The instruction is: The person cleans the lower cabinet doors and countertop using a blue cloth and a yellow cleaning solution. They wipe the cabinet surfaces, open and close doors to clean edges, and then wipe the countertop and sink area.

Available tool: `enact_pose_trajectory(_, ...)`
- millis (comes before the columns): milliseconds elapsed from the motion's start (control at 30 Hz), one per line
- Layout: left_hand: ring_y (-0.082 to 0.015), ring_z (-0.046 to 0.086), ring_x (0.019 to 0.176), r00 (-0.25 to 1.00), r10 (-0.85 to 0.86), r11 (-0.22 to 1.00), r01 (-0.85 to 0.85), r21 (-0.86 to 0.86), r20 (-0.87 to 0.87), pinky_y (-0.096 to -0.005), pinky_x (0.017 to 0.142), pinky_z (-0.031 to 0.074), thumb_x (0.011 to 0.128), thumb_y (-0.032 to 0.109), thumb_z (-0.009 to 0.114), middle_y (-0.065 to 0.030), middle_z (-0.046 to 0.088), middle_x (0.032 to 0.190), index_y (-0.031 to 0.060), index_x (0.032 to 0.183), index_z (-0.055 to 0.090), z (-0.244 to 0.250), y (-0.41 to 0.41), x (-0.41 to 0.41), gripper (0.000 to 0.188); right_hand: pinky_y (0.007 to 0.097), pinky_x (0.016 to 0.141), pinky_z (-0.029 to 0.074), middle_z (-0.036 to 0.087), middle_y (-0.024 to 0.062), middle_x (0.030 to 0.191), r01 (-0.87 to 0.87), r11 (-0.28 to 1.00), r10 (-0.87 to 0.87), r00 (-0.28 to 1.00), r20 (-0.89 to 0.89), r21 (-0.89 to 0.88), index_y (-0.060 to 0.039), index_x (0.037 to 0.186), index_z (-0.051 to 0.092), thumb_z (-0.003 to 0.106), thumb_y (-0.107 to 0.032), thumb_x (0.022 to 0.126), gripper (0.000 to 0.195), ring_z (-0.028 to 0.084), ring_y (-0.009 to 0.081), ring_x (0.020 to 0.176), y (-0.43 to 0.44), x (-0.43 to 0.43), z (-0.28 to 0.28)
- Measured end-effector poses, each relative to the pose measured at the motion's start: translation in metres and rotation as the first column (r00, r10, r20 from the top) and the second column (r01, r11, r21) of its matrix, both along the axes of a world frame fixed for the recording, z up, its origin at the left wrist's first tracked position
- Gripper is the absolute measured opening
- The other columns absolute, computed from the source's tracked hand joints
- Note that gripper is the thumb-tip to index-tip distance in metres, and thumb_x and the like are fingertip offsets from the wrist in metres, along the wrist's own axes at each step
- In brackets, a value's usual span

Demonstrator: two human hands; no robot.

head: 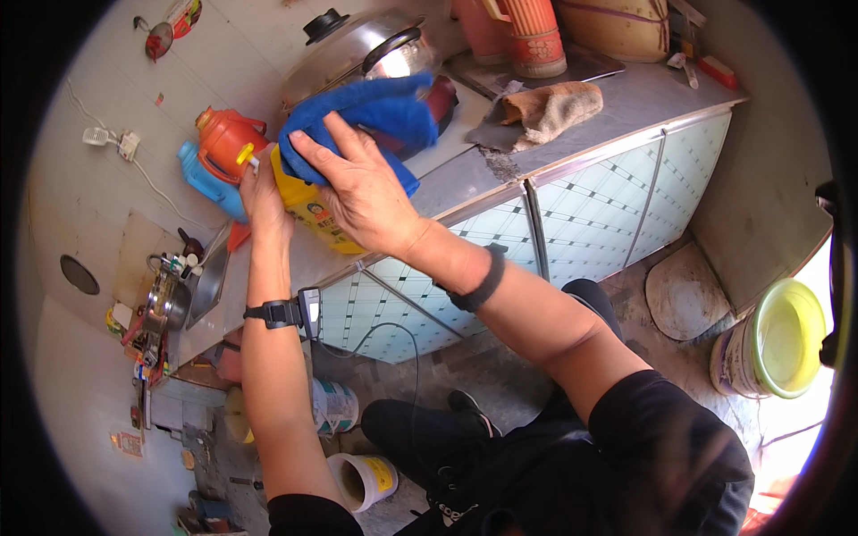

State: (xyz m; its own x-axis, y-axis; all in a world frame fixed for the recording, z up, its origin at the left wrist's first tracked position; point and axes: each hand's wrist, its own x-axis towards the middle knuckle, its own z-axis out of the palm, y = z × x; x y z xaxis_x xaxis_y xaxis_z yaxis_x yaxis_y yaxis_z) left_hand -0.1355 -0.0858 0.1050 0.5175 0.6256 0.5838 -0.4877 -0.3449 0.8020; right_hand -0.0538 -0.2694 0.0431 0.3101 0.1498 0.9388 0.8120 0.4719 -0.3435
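Note:
A blue cloth (362, 120) lies bunched under my right hand (365, 184), whose spread fingers press it against the upper part of a yellow plastic container (315, 211) bearing writing. My left hand (265, 191) is at the container's left side, near a yellow-topped pump or cap (248, 155); its fingertips are partly hidden, so its grip is unclear. Behind the left hand stand an orange jug (228, 137) and a blue plastic bottle (208, 181). A steel pot with a domed lid (342, 57) is behind the cloth.
On the grey countertop (643, 97) lie a brown and grey rag (549, 114) and, farther back, a red vacuum flask (533, 37). A sink (209, 281) is at the left. Patterned cabinet doors (590, 201) are below. Buckets (784, 342) stand on the floor.

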Motion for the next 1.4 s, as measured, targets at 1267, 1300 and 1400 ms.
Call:
enact_pose_trajectory(1267,-0.0217,0.074,0.107,0.996,-0.077,0.997,0.077,-0.014,-0.033,-0.0395,0.092,0.062,0.111,0.032,0.068,-0.0094,0.074,0.120,0.0030,0.128,0.068,-0.020,0.038,-0.004,0.034,0.0429,0.108,0.054,0.056,0.0244,0.148,0.133,0.980,-0.120,0.988,0.093,-0.145,-0.0069,0.157,0.051,0.075,-0.008,0.096,0.066,0.061,0.0462,0.132,0.010,0.012,0.005)
enact_pose_trajectory(1300,-0.0239,0.074,0.110,1.000,-0.009,1.000,0.008,-0.030,-0.026,-0.0405,0.094,0.062,0.112,0.031,0.067,-0.0119,0.073,0.125,0.0029,0.131,0.066,-0.020,0.051,-0.010,0.034,0.0470,0.100,0.057,0.056,0.0270,0.140,0.063,0.995,-0.057,0.995,0.087,-0.078,-0.0096,0.159,0.050,0.071,-0.012,0.099,0.064,0.065,0.0481,0.121,0.008,0.012,0.018)
enact_pose_trajectory(1400,-0.0232,0.073,0.112,1.000,0.020,1.000,-0.020,0.000,-0.018,-0.0387,0.096,0.059,0.112,0.029,0.065,-0.0114,0.072,0.125,0.0022,0.132,0.064,-0.017,0.043,-0.002,0.033,0.0483,0.101,0.055,0.059,0.0264,0.132,-0.088,0.988,0.087,0.996,-0.009,-0.131,-0.0016,0.159,0.043,0.064,-0.023,0.108,0.059,0.064,0.0475,0.120,0.008,0.029,0.022)
